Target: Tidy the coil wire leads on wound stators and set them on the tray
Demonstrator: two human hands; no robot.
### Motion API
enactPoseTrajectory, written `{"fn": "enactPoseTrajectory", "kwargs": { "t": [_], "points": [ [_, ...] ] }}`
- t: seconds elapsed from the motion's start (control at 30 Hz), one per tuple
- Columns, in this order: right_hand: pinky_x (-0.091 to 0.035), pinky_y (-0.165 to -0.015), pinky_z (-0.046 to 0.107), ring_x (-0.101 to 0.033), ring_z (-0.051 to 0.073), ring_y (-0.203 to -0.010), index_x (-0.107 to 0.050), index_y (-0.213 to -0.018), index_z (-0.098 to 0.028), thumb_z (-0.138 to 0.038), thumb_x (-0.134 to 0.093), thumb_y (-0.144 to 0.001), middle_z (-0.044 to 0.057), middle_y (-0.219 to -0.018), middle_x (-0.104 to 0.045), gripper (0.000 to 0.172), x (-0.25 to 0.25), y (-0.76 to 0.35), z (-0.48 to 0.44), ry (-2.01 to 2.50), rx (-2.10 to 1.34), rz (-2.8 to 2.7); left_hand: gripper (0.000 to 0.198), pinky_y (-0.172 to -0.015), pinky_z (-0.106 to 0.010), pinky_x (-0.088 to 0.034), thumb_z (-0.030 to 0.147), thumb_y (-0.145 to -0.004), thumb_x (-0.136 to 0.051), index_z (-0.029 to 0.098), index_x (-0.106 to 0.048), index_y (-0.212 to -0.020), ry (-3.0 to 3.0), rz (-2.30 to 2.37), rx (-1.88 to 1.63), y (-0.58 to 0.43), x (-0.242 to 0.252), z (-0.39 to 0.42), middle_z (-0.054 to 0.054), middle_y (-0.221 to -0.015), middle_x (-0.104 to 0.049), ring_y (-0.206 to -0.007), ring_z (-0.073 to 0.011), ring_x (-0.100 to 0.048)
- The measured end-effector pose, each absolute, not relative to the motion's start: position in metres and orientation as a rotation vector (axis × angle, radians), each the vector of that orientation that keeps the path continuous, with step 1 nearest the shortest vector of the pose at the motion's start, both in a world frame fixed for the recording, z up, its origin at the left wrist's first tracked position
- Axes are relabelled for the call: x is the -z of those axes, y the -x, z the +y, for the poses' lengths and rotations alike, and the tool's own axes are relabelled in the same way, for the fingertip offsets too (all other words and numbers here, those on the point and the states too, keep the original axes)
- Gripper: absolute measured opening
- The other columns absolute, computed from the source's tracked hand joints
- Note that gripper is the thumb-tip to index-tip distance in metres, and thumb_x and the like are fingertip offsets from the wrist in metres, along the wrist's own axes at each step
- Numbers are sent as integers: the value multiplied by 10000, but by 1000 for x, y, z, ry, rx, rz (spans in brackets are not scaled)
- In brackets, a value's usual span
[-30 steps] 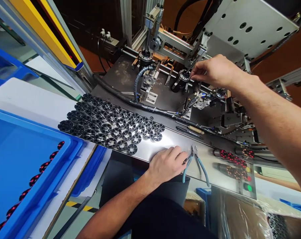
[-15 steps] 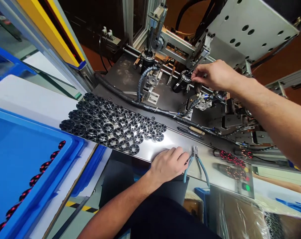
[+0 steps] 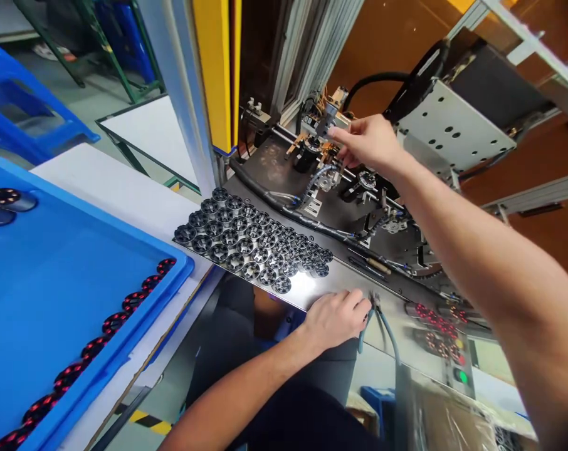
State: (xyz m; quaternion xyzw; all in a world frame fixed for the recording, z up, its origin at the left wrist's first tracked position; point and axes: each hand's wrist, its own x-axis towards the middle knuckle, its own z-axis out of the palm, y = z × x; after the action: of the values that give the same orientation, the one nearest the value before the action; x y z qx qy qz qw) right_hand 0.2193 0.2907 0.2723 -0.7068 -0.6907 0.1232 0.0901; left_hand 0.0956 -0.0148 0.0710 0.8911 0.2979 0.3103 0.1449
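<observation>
1. Tray (image 3: pixel 77 200), blue plastic, sits left of the steel plate (image 3: pixel 303 285). Red-banded rings (image 3: pixel 115 322) line its rim nearest the plate, and dark cylinders (image 3: pixel 9 197) lie in its far corner.
2. Black slotted discs (image 3: pixel 251 244) stand in tight rows on the left end of the plate.
3. My left hand (image 3: pixel 335 321) rests on the plate just right of those rows, fingers together and curled. The fingertips sit just beside the pliers (image 3: pixel 363 335), but I can't tell whether they grip them.
4. Those blue-handled pliers lie mid-plate, with the handles running down past its front edge.
5. My right hand (image 3: pixel 371 143) reaches over the far side of the plate, fingers at a metal fixture (image 3: pixel 324 122) on the machine. I can't tell whether they're clamped on it.
6. Screwdriver (image 3: pixel 378 266) lies along the plate's far edge.
7. More red-banded rings (image 3: pixel 434 316) lie on the right end of the plate, near a green button (image 3: pixel 461 376).
</observation>
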Motion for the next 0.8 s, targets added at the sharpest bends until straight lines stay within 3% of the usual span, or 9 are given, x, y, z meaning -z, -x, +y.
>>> {"fn": "enactPoseTrajectory", "kwargs": {
  "t": [0.13,0.23,0.33,0.53,0.7,0.8],
  "points": [
    [-777,-1019,552,-859,322,-908,-888,-1048,-187,-628,-938,-1120,131,-908,-882,449,-250,-204,322,2217,-282,-1975,125,-722,-238,-640,288,-1212,-822,188,-773,-1155,-2564,798,-875,-95,-70,-14,-31,-1115,-804,-882,-136,-743],
    [-759,-1036,548,-856,340,-943,-880,-989,-205,-551,-1049,-1015,94,-854,-848,385,-246,-208,330,2287,-253,-1977,96,-721,-230,-648,269,-1223,-806,192,-787,-1170,-2552,755,-898,-98,-65,-13,-35,-1123,-810,-893,-135,-761],
    [-741,-1045,492,-840,299,-977,-880,-1018,-184,-518,-1012,-1066,105,-954,-883,362,-246,-211,333,2344,-281,-1974,53,-726,-231,-659,222,-1222,-793,194,-796,-1177,-2531,748,-931,-101,-62,-14,-34,-1113,-814,-893,-137,-769],
    [-777,-1034,453,-858,254,-1162,-833,-1412,-170,-593,-837,-1219,100,-1357,-861,464,-238,-207,346,2443,-389,-1878,69,-716,-238,-661,153,-1215,-760,174,-790,-1156,-2542,701,-970,-101,-63,-15,-25,-1080,-806,-876,-141,-775],
    [-766,-1106,479,-850,270,-1213,-854,-1367,-191,-629,-822,-1221,101,-1385,-867,463,-234,-207,349,2469,-299,-1954,56,-733,-236,-661,174,-1218,-774,184,-797,-1168,-2558,709,-968,-101,-61,-14,-28,-1093,-806,-880,-136,-762],
    [-763,-1139,500,-845,289,-1264,-854,-1384,-190,-559,-865,-1205,99,-1434,-861,411,-234,-209,346,2508,-249,-2022,47,-730,-224,-654,185,-1221,-784,179,-791,-1175,-2567,706,-977,-102,-61,-14,-17,-1081,-798,-870,-127,-754]
  ]
}}
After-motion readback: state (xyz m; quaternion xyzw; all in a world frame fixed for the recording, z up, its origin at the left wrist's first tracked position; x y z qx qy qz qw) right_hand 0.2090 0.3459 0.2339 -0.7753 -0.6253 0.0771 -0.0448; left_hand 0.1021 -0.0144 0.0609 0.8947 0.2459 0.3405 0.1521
